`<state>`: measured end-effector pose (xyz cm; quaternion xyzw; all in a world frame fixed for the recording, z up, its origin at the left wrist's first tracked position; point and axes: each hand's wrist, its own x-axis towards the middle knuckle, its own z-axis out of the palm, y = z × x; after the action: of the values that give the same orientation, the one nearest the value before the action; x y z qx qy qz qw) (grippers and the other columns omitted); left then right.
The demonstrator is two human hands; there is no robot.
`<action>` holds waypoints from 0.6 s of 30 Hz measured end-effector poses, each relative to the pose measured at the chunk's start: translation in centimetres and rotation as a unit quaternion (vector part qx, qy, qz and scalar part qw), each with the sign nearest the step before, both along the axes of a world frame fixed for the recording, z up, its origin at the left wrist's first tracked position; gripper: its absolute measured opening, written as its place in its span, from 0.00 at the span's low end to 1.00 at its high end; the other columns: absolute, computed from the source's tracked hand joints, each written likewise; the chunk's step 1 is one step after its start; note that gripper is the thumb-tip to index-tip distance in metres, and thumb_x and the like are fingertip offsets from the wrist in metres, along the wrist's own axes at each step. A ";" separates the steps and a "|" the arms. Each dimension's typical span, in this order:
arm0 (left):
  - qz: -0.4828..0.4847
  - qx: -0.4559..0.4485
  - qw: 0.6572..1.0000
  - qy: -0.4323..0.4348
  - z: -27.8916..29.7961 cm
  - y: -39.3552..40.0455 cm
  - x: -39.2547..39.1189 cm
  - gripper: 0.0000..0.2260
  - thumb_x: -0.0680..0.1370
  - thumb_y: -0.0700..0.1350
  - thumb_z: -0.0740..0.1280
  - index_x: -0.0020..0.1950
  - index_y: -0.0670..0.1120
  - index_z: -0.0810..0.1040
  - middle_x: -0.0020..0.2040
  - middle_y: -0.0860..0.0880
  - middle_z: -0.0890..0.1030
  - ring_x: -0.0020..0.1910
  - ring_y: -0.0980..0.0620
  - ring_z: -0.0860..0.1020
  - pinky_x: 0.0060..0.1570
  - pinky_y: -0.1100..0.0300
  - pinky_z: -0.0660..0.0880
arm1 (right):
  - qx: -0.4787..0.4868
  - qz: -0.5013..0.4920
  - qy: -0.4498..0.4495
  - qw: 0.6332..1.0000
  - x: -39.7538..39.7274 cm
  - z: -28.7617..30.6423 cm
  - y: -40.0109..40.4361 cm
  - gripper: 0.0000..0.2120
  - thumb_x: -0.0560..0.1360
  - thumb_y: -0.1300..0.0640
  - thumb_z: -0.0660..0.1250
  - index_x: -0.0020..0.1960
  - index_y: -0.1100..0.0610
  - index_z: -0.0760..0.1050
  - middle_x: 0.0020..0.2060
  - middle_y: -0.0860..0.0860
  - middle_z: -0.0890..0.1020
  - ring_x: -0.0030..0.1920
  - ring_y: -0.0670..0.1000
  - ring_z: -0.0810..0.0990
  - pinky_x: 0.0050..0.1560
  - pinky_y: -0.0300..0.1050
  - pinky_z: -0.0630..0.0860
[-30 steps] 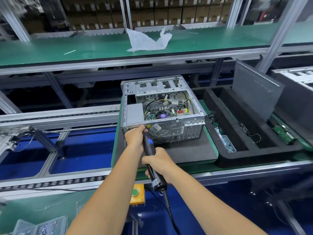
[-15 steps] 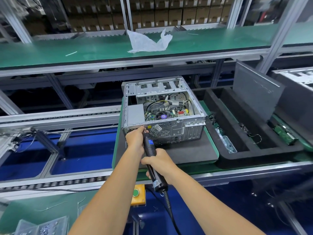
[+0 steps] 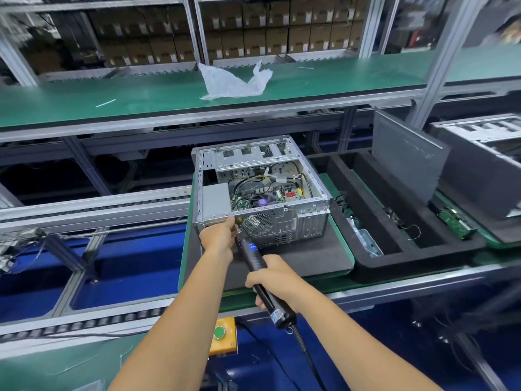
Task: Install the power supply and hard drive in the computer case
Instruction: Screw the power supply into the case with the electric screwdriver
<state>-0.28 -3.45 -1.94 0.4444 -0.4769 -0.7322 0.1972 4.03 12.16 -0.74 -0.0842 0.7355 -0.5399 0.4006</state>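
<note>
At the case's rear, driver on a screw.
Right hand (image 3: 277, 280) wrapped round driver (image 3: 258, 262); left hand (image 3: 218, 235) pinching its tip against case (image 3: 262, 193), same spot as a second ago. Probably fastening grey supply (image 3: 215, 201), seated inside left rear corner.

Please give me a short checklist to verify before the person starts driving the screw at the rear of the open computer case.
1. Right hand grips the black electric screwdriver: ok.
2. Left hand steadies the driver's tip end at the rear panel: ok.
3. Bit seated in a screw: cannot tell, the left hand hides it.
4. Open grey metal computer case lies flat on the black foam pad: ok.
5. Grey power supply box sits in the case's near left corner: ok.
6. Hard drive fitted: cannot tell.
</note>
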 end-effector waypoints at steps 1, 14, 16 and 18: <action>0.010 -0.005 1.000 -0.001 -0.1 0.1 -0.2 0.09 0.75 0.37 0.71 0.35 0.41 0.75 0.31 0.47 0.78 0.20 0.58 0.74 0.18 0.68 0.69 | 0.004 -0.002 0.001 1.000 -0.1 0.0 0.3 0.17 0.71 0.61 0.69 0.56 0.58 0.67 0.42 0.59 0.77 0.28 0.52 0.79 0.37 0.50 0.79; -0.073 -0.147 0.985 -0.050 -2.4 0.7 -0.6 0.17 0.78 0.47 0.65 0.32 0.40 0.77 0.23 0.48 0.77 0.22 0.51 0.73 0.27 0.60 0.74 | -0.040 -0.033 0.011 0.999 -1.2 0.7 1.1 0.13 0.71 0.63 0.69 0.52 0.59 0.67 0.37 0.58 0.76 0.26 0.52 0.77 0.29 0.44 0.76; -0.126 -0.202 0.971 -0.021 -1.7 2.3 -0.7 0.20 0.79 0.48 0.64 0.28 0.43 0.72 0.24 0.48 0.74 0.25 0.50 0.69 0.29 0.59 0.68 | -0.063 -0.053 0.023 0.996 -1.8 1.1 0.9 0.11 0.71 0.65 0.68 0.49 0.60 0.68 0.34 0.58 0.76 0.25 0.53 0.77 0.28 0.44 0.76; -0.160 -0.246 0.956 0.016 -0.6 3.9 -1.2 0.22 0.80 0.48 0.62 0.26 0.46 0.66 0.25 0.48 0.68 0.27 0.50 0.64 0.30 0.59 0.61 | -0.090 -0.077 0.038 0.992 -2.8 1.8 1.0 0.09 0.70 0.66 0.68 0.47 0.61 0.69 0.32 0.58 0.75 0.25 0.53 0.76 0.27 0.45 0.75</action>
<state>-1.47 0.47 -2.52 0.2883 -0.7041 -0.6211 0.1878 1.27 13.16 1.10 -0.0832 0.7031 -0.6294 0.3202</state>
